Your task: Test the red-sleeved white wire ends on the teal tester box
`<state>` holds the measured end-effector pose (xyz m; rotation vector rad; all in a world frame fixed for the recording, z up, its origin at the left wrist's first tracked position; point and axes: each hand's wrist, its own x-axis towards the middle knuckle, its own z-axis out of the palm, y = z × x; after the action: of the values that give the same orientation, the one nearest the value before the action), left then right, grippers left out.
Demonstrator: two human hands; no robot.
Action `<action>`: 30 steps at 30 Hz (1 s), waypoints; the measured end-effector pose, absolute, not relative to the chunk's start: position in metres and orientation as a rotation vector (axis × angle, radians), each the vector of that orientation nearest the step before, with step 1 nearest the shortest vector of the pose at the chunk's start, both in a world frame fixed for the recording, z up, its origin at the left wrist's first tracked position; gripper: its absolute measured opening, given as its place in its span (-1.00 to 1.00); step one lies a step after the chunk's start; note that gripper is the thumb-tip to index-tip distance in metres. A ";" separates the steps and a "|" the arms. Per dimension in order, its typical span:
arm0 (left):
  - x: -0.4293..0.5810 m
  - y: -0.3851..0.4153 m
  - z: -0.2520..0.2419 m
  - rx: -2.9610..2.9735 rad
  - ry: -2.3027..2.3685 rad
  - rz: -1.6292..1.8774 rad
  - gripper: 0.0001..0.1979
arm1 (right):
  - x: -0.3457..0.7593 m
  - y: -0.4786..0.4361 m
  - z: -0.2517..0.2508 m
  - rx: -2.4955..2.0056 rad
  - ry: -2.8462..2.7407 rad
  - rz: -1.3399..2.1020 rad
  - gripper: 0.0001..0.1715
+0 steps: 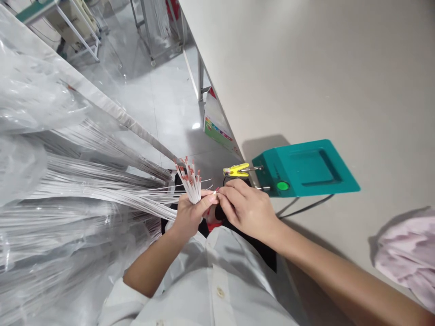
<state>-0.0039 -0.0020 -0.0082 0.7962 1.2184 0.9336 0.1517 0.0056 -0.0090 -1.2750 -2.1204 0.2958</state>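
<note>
Wires [193,190], white with reddish ends, are clamped in the left hand's [188,216] grip in the head view, tips fanning out above it. Just right of that grip, the right hand's [249,207] fingertips are gathered beside the left thumb; I cannot tell whether they clamp anything. Right of both grips, a green device [312,170] with a yellow clip [237,170] sits on the counter [326,81]; left are more white strands [84,179].
</note>
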 end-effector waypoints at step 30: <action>-0.002 -0.006 -0.006 1.366 1.516 0.930 -0.87 | 0.151 0.022 0.001 -1.124 -0.538 2.287 -0.72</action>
<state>-0.0018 -0.0064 -0.0060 1.3661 1.5161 0.9297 0.1512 0.0223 0.0014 -1.1242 -0.5383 2.2867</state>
